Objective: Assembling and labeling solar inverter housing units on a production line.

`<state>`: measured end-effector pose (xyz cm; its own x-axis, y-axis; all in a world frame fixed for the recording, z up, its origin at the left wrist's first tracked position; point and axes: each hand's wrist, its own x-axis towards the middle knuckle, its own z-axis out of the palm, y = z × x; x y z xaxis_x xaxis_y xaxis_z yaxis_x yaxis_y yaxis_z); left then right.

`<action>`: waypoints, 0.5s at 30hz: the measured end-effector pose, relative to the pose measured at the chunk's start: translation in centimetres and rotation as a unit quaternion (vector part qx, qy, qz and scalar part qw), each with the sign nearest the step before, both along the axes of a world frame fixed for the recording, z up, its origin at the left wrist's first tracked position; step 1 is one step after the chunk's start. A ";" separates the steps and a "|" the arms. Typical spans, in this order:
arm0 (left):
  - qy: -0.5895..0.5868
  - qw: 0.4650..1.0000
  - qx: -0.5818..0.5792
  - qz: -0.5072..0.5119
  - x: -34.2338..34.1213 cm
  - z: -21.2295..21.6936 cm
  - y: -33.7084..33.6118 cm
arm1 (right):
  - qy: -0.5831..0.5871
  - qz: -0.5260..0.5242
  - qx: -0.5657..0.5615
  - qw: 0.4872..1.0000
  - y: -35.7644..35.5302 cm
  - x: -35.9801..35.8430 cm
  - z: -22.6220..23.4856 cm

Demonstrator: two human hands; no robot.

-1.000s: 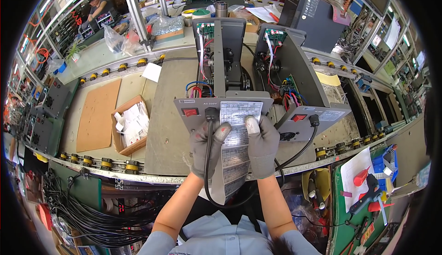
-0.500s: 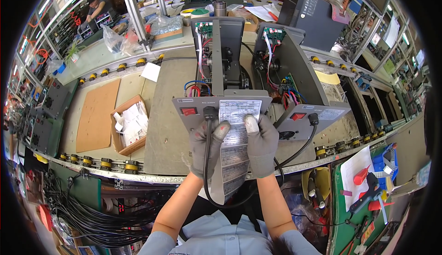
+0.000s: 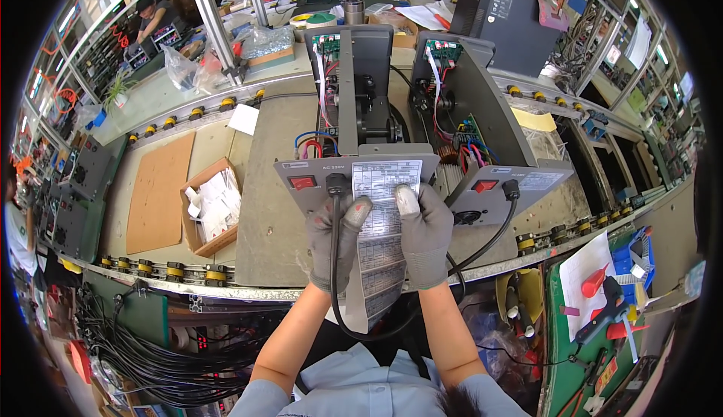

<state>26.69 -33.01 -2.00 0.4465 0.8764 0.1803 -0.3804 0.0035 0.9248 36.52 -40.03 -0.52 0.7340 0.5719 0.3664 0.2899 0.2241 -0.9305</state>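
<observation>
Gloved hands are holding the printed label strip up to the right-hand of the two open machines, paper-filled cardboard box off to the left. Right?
Wrong machine: the head view shows the left hand and right hand holding the printed label strip up to the left-hand open machine. The paper-filled cardboard box is off to the left, as stated.

Workbench (image 3: 213,144) w/ cream top & yellow-&-blk rollers (image 3: 174,270) along front & back edges carries a brown cardboard sheet (image 3: 158,195), an open cardboard box (image 3: 189,223) by its R edge, a white card (image 3: 242,120), & a grey board (image 3: 265,199) w/ 2 open-sided machines (image 3: 346,93) standing on it, side by side.
</observation>
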 end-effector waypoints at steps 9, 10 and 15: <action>0.011 1.000 0.015 0.008 -0.1 0.0 0.1 | -0.004 -0.008 -0.012 1.000 0.1 -0.1 0.1; 0.008 1.000 0.014 0.009 0.0 0.1 0.1 | -0.002 -0.008 -0.012 1.000 0.1 -0.1 0.1; 0.014 1.000 0.016 0.013 0.1 0.4 -0.1 | 0.003 -0.010 -0.002 1.000 0.0 0.0 0.6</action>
